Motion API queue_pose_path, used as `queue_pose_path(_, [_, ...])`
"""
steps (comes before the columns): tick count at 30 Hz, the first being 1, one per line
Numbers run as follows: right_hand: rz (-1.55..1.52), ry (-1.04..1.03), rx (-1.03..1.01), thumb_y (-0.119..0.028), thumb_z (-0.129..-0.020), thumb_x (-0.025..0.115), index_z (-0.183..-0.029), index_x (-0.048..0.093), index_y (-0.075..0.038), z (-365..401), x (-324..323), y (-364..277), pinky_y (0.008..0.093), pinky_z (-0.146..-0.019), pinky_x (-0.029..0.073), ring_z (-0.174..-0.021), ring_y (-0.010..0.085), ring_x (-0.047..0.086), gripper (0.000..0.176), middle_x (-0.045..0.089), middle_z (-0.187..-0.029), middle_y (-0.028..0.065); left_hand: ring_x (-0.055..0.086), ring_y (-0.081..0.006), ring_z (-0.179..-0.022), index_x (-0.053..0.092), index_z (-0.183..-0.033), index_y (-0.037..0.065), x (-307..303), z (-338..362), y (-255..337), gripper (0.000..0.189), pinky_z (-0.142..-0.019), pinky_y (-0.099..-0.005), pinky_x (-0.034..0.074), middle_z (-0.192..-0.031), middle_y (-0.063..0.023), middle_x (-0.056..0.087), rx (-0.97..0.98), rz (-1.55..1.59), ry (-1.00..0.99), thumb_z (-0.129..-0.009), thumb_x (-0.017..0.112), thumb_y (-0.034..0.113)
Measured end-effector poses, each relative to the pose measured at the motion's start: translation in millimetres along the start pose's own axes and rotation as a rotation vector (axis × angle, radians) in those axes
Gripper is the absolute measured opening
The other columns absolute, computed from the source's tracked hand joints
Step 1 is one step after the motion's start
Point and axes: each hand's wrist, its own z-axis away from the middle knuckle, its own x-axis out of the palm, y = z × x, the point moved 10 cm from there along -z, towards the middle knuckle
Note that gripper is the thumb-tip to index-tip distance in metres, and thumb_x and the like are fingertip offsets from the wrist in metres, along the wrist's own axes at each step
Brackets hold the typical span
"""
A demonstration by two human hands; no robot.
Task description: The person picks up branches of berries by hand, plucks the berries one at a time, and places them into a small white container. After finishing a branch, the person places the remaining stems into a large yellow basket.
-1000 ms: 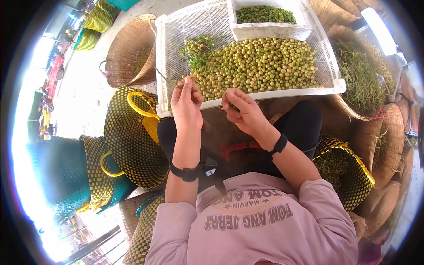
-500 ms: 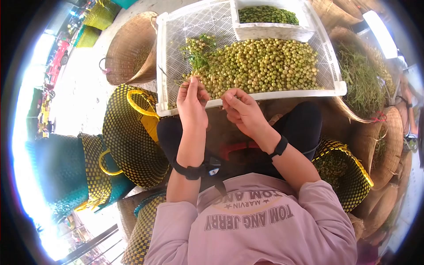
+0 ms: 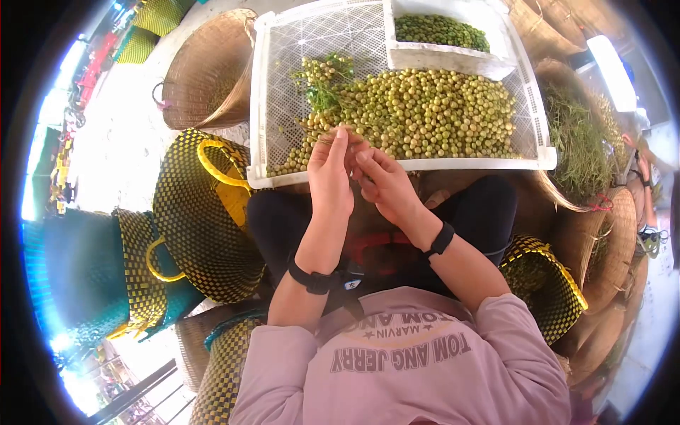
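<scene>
Over the near rim of a white plastic tray (image 3: 453, 163), my hands almost touch at the fingertips. Thumb and fingers of my left hand (image 3: 331, 170) pinch a thin stem (image 3: 327, 140), partly hidden by the fingers. Close beside it, my right hand (image 3: 388, 187) is closed in a pinch; whatever it holds is hidden. Many round yellow-green fruits (image 3: 446, 106) lie loose in the tray beyond my hands. A leafy sprig bunch (image 3: 324, 81) with fruit on it lies at the tray's left. A white box (image 3: 453, 58) in the far right corner holds smaller, greener fruits (image 3: 443, 32).
A wicker basket (image 3: 202, 74) and a yellow-black woven basket (image 3: 191, 219) stand on the left. To the right are a heap of green stalks (image 3: 577, 134), another woven basket (image 3: 542, 283) and wicker baskets (image 3: 613, 241). Part of another person (image 3: 646, 177) shows at far right.
My left hand has moved right, towards my right hand, bringing the stem with it. My right hand stays nearly in place, and the view has shifted slightly.
</scene>
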Motion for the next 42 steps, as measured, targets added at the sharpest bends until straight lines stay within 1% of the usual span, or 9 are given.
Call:
queue_pose_path(7, [-0.291,-0.239,0.203,-0.017,-0.092,0.054,-0.093,0.054,-0.006,-11,-1,-29,0.0164,-0.039,0.025,-0.047,0.0039,0.033,0.011,0.05,-0.07,-0.0013,0.058,-0.0158,-0.077,0.058,-0.107,0.005,-84,17,75,0.019,-0.071,-0.0309,0.051,-0.089,-0.0051,0.058,0.112,-0.007,0.19,-0.092,0.058,0.015])
queue_pose_path(11, [-0.157,0.097,-0.085,-0.01,-0.089,0.051,-0.096,0.057,-0.002,-72,-68,-161,0.0164,-0.038,0.029,-0.047,0.0037,0.038,0.012,0.055,-0.073,0.0013,0.055,-0.0077,-0.074,0.064,-0.101,0.007,-201,58,186,0.019,-0.061,-0.0207,0.048,-0.088,0.0002,0.06,0.463,-0.809,0.621,-0.091,0.059,0.022])
queue_pose_path(14, [0.198,0.316,-0.374,-0.014,-0.089,0.052,-0.092,0.056,-0.003,-115,-104,-267,0.0163,-0.039,0.027,-0.046,0.0039,0.038,0.012,0.055,-0.075,0.0021,0.059,-0.0133,-0.079,0.061,-0.115,0.007,-351,52,196,0.03,-0.069,-0.027,0.051,-0.104,-0.005,0.062,0.173,-1.125,0.747,-0.091,0.058,0.024])
queue_pose_path(16, [0.336,0.389,-0.439,-0.02,-0.091,0.053,-0.093,0.058,-0.004,-150,-131,-317,0.0188,-0.047,0.036,-0.054,0.0056,0.045,0.018,0.055,-0.075,0.0046,0.06,-0.025,-0.1,0.05,-0.13,0.007,-328,64,211,0.046,-0.086,-0.0373,0.049,-0.124,-0.0136,0.055,0.005,-2.059,1.062,-0.089,0.059,0.027])
queue_pose_path(23, [1.582,0.695,-0.609,-0.044,-0.093,0.046,-0.115,0.056,0.001,-199,-133,-358,0.0397,-0.093,0.042,-0.109,0.038,0.056,0.051,0.06,-0.115,0.0226,0.066,-0.0229,-0.089,0.062,-0.114,0.012,-127,-48,159,0.032,-0.076,-0.0319,0.051,-0.108,-0.0074,0.065,0.285,-1.412,0.309,-0.085,0.065,0.027])
queue_pose_path(30, [1.599,0.289,-0.627,-0.035,-0.099,0.039,-0.113,0.06,-0.01,-102,-25,-255,0.038,-0.101,0.04,-0.108,0.0229,0.057,0.035,0.061,-0.111,0.0133,0.061,-0.027,-0.098,0.056,-0.116,0.005,-31,-179,40,0.06,-0.079,-0.0421,0.05,-0.106,-0.0135,0.06,0.295,-1.807,0.138,-0.089,0.047,0.057])
queue_pose_path(34, [1.502,0.146,-0.515,-0.023,-0.097,0.049,-0.097,0.062,-0.003,-42,-8,-213,0.0295,-0.08,0.046,-0.088,0.0154,0.059,0.024,0.063,-0.094,0.0083,0.06,-0.0193,-0.065,0.067,-0.098,0.009,-23,-186,51,0.031,-0.057,-0.0325,0.05,-0.087,-0.0065,0.062,0.663,-1.447,0.149,-0.096,0.048,0.034])
queue_pose_path(38, [1.291,0.171,-0.391,-0.016,-0.093,0.054,-0.089,0.063,-0.001,-29,-33,-168,0.0258,-0.066,0.045,-0.072,0.0117,0.056,0.018,0.063,-0.081,0.004,0.042,-0.0025,-0.059,0.067,-0.096,0.009,-41,-184,49,0.024,-0.051,-0.0207,0.035,-0.068,0.003,0.054,0.172,-0.793,0.06,-0.097,0.05,0.026])
queue_pose_path(42, [1.18,0.109,-0.409,-0.018,-0.09,0.059,-0.088,0.06,0.0,-50,-15,-123,0.0271,-0.06,0.043,-0.066,0.0115,0.052,0.018,0.058,-0.077,0.0054,0.041,-0.0021,-0.06,0.066,-0.093,0.008,-15,-159,74,0.024,-0.054,-0.0188,0.035,-0.071,0.0051,0.055,0.361,-0.506,-0.06,-0.097,0.051,0.026])
